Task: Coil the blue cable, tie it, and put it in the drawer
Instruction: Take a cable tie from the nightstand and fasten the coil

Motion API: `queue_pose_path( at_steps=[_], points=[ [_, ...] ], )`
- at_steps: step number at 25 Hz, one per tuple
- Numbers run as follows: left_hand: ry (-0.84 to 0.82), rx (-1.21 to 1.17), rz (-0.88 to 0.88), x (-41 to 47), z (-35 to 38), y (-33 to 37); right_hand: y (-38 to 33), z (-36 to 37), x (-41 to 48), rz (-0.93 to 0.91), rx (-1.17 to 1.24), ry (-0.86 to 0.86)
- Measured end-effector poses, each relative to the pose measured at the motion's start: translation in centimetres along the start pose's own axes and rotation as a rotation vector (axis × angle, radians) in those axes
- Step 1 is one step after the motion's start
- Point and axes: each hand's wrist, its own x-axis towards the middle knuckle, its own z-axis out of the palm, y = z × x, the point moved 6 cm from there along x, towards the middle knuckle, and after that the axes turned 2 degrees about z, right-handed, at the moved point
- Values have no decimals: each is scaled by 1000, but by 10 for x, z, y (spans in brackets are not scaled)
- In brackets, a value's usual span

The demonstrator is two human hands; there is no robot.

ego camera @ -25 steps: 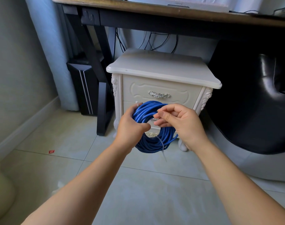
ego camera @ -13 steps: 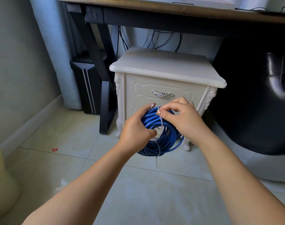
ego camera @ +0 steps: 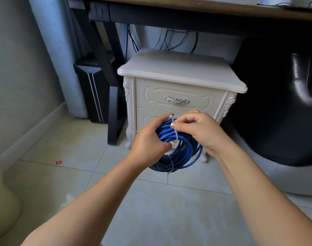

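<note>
head view is catching the blue cable (ego camera: 182, 155) wound into a coil and hanging in the air, held between the two hands in front of the white bedside cabinet (ego camera: 182, 71) and above the tiled floor (ego camera: 151, 210). much of the coil is being covered: the left hand (ego camera: 148, 144) is hiding its left side and the right hand (ego camera: 201, 132) its upper right, so only the middle and the lower arc are showing. coil and hands are also blocking most of the lower drawer (ego camera: 145, 118). the upper drawer (ego camera: 201, 102) is sitting closed with its silver handle (ego camera: 176, 100) in plain sight. something small and pale is showing at the coil's centre by the left thumb, too small to make out.

the left hand is clenching round the coil's left side, fingers curling over the top. the right hand is pinching a thin white tie (ego camera: 175, 134) between thumb and forefinger at the top of the coil, and the strap is running down across the blue strands. a second white tie (ego camera: 171, 164) is wrapping the bottom of the coil, its tail sticking down. the desk (ego camera: 187, 8) overhead is being cut off by the top edge, and a dark rounded shape (ego camera: 276, 112) on the right is hard to identify.
</note>
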Motion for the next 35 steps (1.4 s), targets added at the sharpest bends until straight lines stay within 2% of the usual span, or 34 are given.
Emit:
queue_pose_path(
  at_steps=[13,21,29,32,35],
  points=[
    [-41,97,89,0,-2,4,6,1,-2,27,-1,-7],
    [-105,81,164,3,-5,4,15,4,-2,92,107,-107],
    [-47,44,217,2,-7,11,6,-3,-2,-76,120,53],
    [-61,34,205,3,-6,10,0,-3,-4,-161,42,51],
    [-52,-14,167,3,-6,10,-2,-7,-7,-211,34,130]
  ],
)
